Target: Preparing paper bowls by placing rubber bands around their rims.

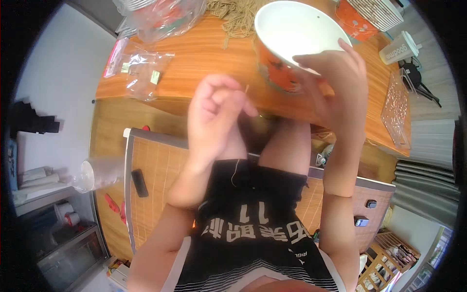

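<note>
My left hand (215, 114) is raised just off the table's near edge, its fingers curled and the thumb pressed in. A short tan thread (246, 89) sticks up from the pinch. My right hand (340, 80), somewhat blurred, hovers in front of a large orange paper bucket (279, 65) with a white inside. Its fingers are spread over the near right part of the rim; whether they touch it I cannot tell. Beyond the bucket's left side lies a heap of tan yarn (241, 19). Another thin light thread (236, 173) rests on my black shorts.
On the wooden table (194, 53) are clear plastic bags (143, 75), wrapped stacked bowls (165, 17), more stacked buckets (372, 19), a lidded cup (401, 47) and a clear tray of small bits (396, 109). A phone (139, 183) lies on the mat-covered seat beside me.
</note>
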A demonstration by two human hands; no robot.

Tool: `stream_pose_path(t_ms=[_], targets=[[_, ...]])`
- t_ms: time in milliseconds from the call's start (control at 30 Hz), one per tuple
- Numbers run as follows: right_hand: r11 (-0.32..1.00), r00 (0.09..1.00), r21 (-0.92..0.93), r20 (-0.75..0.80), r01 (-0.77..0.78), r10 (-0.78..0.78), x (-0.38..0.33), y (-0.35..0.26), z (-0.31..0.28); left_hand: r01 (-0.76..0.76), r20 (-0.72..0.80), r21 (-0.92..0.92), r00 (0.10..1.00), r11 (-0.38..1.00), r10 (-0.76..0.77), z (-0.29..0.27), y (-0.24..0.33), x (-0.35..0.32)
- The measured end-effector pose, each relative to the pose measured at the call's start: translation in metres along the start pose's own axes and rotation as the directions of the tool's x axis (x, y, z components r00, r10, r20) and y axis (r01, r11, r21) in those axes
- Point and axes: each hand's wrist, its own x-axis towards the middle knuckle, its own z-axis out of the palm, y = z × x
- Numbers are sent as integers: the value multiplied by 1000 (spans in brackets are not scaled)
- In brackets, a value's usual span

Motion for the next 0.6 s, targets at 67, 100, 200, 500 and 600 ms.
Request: stream_pose_path(t_ms=[67,100,200,500,600], targets=[[999,998,45,-57,-4,7,3,-18,-8,49,81,-303,996,952,-25,-1,-3,2],[995,993,101,-116,-7,19,3,-26,-12,48,79,-305,997,951,-25,-2,-3,2],[924,998,378,44,-66,53,-4,-44,-22,76,142,-434,990,898,-15,0,0,0],[777,997,626,65,-64,30,-1,-54,-8,291,361,-406,922,867,-140,-6,6,2],[763,995,643,97,-65,4,-5,-50,-5,281,409,-299,901,912,-143,-8,9,0]])
